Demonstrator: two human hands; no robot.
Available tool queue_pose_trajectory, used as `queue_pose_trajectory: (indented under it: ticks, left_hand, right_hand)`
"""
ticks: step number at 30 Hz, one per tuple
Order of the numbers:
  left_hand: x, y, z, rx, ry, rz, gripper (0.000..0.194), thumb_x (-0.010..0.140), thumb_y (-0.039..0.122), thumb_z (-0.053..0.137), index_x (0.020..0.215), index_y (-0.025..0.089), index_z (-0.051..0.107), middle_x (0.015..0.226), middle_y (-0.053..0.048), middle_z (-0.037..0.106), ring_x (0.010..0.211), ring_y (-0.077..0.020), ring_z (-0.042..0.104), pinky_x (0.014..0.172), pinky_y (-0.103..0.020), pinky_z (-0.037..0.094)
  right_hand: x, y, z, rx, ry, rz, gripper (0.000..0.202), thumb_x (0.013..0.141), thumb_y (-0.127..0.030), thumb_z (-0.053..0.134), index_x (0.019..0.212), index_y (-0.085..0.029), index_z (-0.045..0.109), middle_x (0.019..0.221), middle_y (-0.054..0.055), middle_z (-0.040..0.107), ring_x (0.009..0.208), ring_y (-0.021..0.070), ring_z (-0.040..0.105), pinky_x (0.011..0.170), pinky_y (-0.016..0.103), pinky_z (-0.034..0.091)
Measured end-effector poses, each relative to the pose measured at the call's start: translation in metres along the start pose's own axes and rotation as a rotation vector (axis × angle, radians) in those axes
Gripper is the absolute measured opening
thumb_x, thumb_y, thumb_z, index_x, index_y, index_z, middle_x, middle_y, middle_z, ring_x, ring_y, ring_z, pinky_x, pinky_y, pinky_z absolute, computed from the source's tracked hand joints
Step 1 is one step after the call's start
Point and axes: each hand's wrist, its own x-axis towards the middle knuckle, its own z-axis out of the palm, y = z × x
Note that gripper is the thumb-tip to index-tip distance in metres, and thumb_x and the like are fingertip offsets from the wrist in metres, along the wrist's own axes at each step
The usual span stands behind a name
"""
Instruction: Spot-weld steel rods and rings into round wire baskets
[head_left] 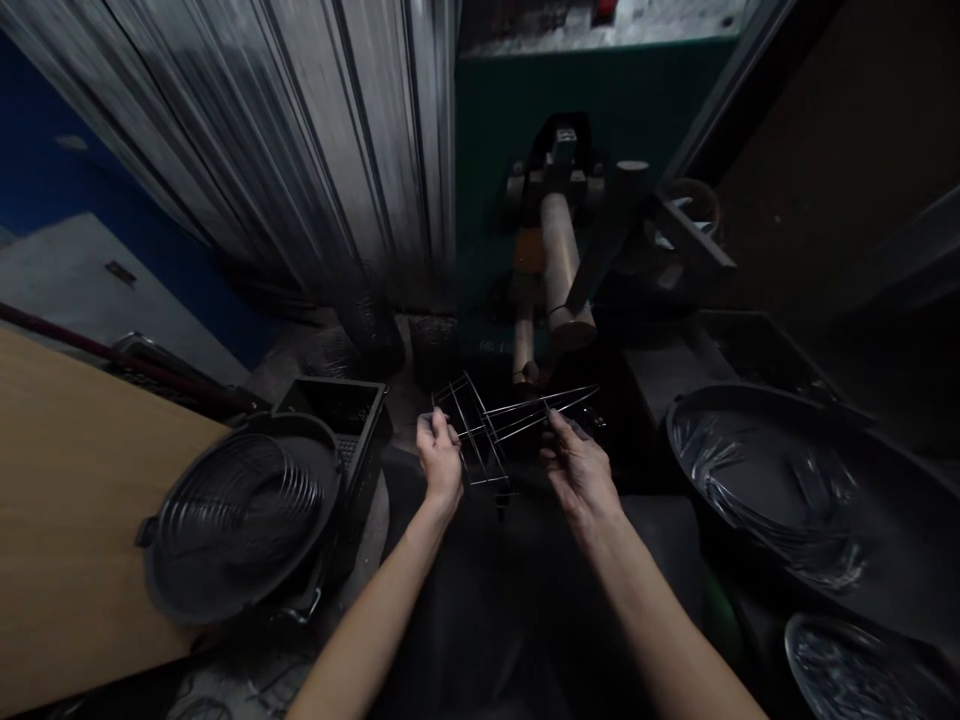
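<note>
Between my two hands is a small wire rack (484, 435) of thin, shiny crossed rods, with longer wires reaching to the right. My left hand (440, 460) pinches its left side, fingers closed. My right hand (576, 460) is closed on the longer wires at the right. Just beyond the rack stand the electrodes of what looks like a spot welder: a thick upper metal arm (562, 265) and a thinner lower arm (524, 345). The rack lies in front of and below the lower arm's tip; whether they touch I cannot tell.
At left, a round black basin (169, 570) holds curved wire rings, beside a black plastic crate (375, 420). To the right, a large dark basin (679, 405) contains bundled wires. A smaller bowl (795, 640) of small metal pieces sits at lower right. Behind stands a green machine body (487, 160).
</note>
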Motion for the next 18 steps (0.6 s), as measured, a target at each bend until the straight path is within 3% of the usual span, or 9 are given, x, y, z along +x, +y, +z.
queue_pose_trajectory:
  ticks: [8, 18]
  left_hand:
    - [0.000, 0.007, 0.007, -0.053, -0.014, -0.060, 0.035, 0.082, 0.051, 0.053, 0.076, 0.019, 0.043, 0.050, 0.010, 0.030, 0.040, -0.0036, 0.025, 0.040, -0.015, 0.019]
    - [0.009, 0.009, 0.015, -0.004, -0.009, -0.039, 0.032, 0.086, 0.046, 0.050, 0.073, 0.019, 0.041, 0.052, 0.009, 0.032, 0.042, -0.0040, 0.028, 0.040, -0.015, 0.022]
  right_hand:
    - [-0.002, -0.001, 0.006, -0.005, 0.013, 0.000, 0.030, 0.048, -0.012, 0.084, 0.064, -0.014, 0.058, 0.053, -0.006, 0.053, 0.047, 0.0038, 0.049, 0.035, 0.010, 0.033]
    - [0.003, -0.007, 0.017, 0.005, 0.044, -0.001, 0.018, 0.061, -0.005, 0.073, 0.061, -0.013, 0.057, 0.050, -0.006, 0.052, 0.044, 0.0028, 0.047, 0.035, 0.010, 0.033]
